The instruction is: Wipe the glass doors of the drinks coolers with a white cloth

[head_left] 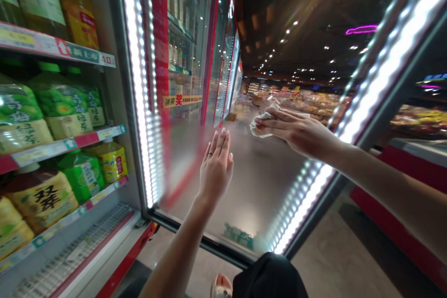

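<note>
An open glass cooler door (244,186), edged with bright LED strips, stands in front of me, partly fogged on its left side. My left hand (217,160) has its fingers stretched out flat at the middle of the glass, a ring on one finger, and holds nothing. To the right and a little higher, my right hand (296,128) presses a crumpled white tissue (260,125) against the pane. The fingers lie over the tissue and hide part of it.
On my left are cooler shelves (94,58) with large drink bottles (59,98) and price strips. A wire rack (80,251) forms the cooler's bottom. My knee (268,274) is just below the door's lower frame (223,251). A red display stand (394,200) stands at right.
</note>
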A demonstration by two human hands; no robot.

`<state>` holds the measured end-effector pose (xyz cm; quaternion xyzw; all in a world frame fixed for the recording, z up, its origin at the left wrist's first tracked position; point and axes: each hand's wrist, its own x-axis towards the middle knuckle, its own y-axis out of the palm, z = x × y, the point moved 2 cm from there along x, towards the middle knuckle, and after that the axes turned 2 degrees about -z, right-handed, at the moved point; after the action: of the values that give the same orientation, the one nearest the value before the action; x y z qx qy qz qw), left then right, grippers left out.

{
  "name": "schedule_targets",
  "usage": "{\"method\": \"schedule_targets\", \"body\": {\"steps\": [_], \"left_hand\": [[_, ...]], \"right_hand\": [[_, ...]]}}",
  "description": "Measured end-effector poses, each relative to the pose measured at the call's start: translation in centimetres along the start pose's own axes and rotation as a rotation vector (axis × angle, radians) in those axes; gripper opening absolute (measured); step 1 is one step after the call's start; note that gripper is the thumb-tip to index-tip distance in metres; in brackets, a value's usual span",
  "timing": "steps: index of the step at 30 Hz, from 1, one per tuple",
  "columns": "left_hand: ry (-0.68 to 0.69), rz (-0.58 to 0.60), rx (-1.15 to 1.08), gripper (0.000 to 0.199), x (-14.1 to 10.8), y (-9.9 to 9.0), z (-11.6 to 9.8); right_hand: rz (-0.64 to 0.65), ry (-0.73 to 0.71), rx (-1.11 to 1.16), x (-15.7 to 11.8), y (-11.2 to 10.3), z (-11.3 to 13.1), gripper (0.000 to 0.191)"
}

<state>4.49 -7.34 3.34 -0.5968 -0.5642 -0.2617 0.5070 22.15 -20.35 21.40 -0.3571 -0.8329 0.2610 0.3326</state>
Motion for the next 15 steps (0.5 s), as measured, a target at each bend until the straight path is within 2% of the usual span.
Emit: {"method": "schedule_targets", "body": {"steps": [4, 8, 11, 15], "left_hand": [[0.064, 0.046, 0.041, 0.082, -0.6, -0.2, -1.8], [0.064, 0.097, 0.079, 0.081, -1.6, -1.2, -2.6], [0.049, 0.114, 0.113, 0.08, -2.2, -2.2, -2.8], [0.036, 0.11, 0.132, 0.08, -2.3, -3.6, -3.7]], "right_hand": [[-0.092, 0.094, 0.01, -0.2, -0.1, -0.4, 0.065], [-0.106, -0.008, 0.037, -1.8, 1.2, -0.2, 0.069], [-0.108, -0.065, 0.055, -3.6, 1.8, -1.0, 0.07], [-0.171, 0.016, 0.053, -4.6, 1.2, -2.4, 0.069]]}}
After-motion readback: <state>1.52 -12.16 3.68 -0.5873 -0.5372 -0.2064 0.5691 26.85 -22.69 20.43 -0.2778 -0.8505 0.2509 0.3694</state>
